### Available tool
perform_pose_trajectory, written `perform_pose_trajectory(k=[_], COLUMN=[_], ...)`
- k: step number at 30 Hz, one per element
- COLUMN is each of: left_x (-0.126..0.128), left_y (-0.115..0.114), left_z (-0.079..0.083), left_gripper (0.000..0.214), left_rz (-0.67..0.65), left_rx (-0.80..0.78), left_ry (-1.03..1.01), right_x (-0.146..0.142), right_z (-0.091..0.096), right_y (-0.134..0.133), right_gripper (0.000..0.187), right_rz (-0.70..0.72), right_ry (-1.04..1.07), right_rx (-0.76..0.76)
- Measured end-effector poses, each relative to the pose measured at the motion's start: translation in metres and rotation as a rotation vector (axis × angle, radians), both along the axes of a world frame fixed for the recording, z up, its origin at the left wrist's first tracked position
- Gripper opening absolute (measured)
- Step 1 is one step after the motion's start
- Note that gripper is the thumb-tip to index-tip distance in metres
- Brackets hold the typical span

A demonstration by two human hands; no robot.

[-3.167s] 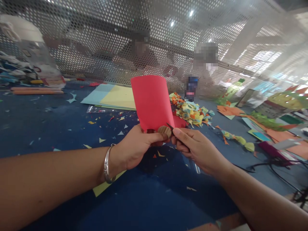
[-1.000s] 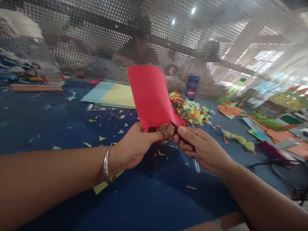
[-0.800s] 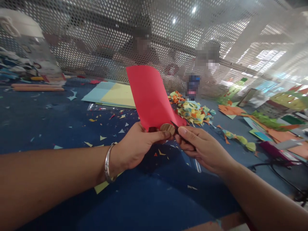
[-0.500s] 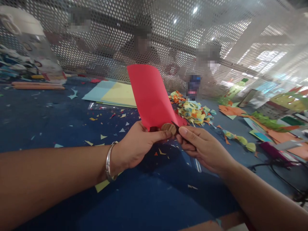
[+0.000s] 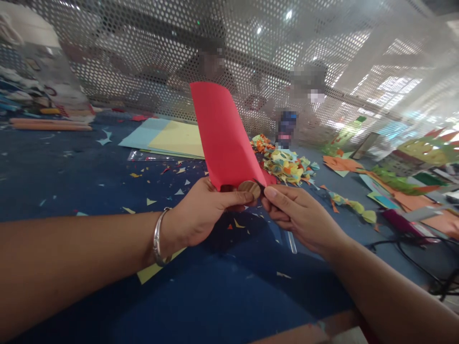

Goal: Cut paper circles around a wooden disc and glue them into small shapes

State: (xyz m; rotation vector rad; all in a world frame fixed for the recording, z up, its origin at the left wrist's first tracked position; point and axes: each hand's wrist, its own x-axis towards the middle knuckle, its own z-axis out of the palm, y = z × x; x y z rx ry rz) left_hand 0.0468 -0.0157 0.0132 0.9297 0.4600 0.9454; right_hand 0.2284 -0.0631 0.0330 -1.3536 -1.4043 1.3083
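Observation:
A sheet of red paper (image 5: 224, 129) stands up from my left hand (image 5: 201, 212), curving slightly. That hand is closed, the thumb pressing a round, brown, wood-look disc (image 5: 248, 189) against the sheet's lower part. My right hand (image 5: 299, 212) is closed around small dark scissors (image 5: 260, 185); only the blades show, at the disc's right edge by the paper, and the handles are hidden in the fingers. Behind the right hand, some red paper (image 5: 269, 177) lies near the pile of cut paper pieces (image 5: 287, 165).
Blue and yellow sheets (image 5: 168, 136) lie at the back, near two orange sticks (image 5: 52, 125) and a clear bottle (image 5: 59, 76). Scraps litter the blue table (image 5: 89, 191). Paper crafts (image 5: 409, 165) and a black cable (image 5: 405, 246) are at right. People sit behind a perforated screen (image 5: 150, 62).
The red paper stands slightly higher and the disc shows a little further left. Both hands keep their hold. The whole view has shifted slightly.

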Motion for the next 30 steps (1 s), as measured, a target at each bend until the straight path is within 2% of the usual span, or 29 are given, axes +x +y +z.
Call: perform_pose_trajectory(k=[14,22,30], left_x=[0.0008,0.0005,-0.0013], left_y=[0.0,0.0003,0.0], left_z=[0.0015,-0.002,0.0004], left_gripper=[0.014,0.015,0.016], left_rz=[-0.016,-0.009,0.0], left_rx=[0.02,0.0,0.058], left_ry=[0.004,0.017,0.078], right_x=[0.0009,0.0017,0.0023], right_z=[0.0023,0.0008,0.0016], right_y=[-0.0009,0.0009,0.0026], right_gripper=[0.046,0.045,0.048], right_rz=[0.021,0.017,0.029], right_ry=[0.007,-0.016,-0.14], right_rx=[-0.029,0.006,0.086])
